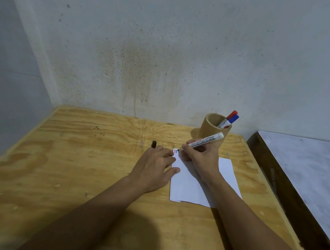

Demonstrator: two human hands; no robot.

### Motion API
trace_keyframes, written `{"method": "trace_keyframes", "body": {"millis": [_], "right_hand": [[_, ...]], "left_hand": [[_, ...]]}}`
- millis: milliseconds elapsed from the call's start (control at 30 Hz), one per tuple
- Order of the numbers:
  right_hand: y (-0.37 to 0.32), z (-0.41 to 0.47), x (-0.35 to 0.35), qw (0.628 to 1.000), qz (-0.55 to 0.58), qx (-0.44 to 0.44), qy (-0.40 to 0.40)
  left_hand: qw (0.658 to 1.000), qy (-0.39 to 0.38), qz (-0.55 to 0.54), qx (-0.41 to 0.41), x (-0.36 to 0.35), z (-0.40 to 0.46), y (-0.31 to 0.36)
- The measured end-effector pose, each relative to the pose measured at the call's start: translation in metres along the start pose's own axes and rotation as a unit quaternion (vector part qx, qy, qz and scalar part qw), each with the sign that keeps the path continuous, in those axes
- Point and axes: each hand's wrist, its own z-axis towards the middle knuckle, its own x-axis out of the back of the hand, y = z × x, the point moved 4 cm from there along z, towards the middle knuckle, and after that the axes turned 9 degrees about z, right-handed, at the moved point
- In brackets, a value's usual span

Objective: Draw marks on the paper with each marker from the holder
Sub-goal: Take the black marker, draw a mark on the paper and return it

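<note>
Plywood table fills the view below a stained wall. A black cap pokes out from the fingertips of the left hand, which lies spread flat, its fingers resting on the left edge of the white paper; whether it grips the cap is unclear. The right hand is closed around a white board marker, tip on the paper's top left corner beside small red and blue marks. Behind stands the round brown holder, with a red-capped marker and a blue-capped marker leaning inside.
</note>
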Motion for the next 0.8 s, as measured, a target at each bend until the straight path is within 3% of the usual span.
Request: {"method": "trace_keyframes", "body": {"millis": [233,800], "right_hand": [[0.011,0.006,0.003,0.998,-0.058,0.032,0.007],[0.017,0.009,0.005,0.998,-0.058,0.034,0.003]], "left_hand": [[1.000,0.022,0.002,0.004,-0.002,-0.001,0.000],[0.999,0.030,0.005,0.009,-0.004,-0.001,0.000]]}}
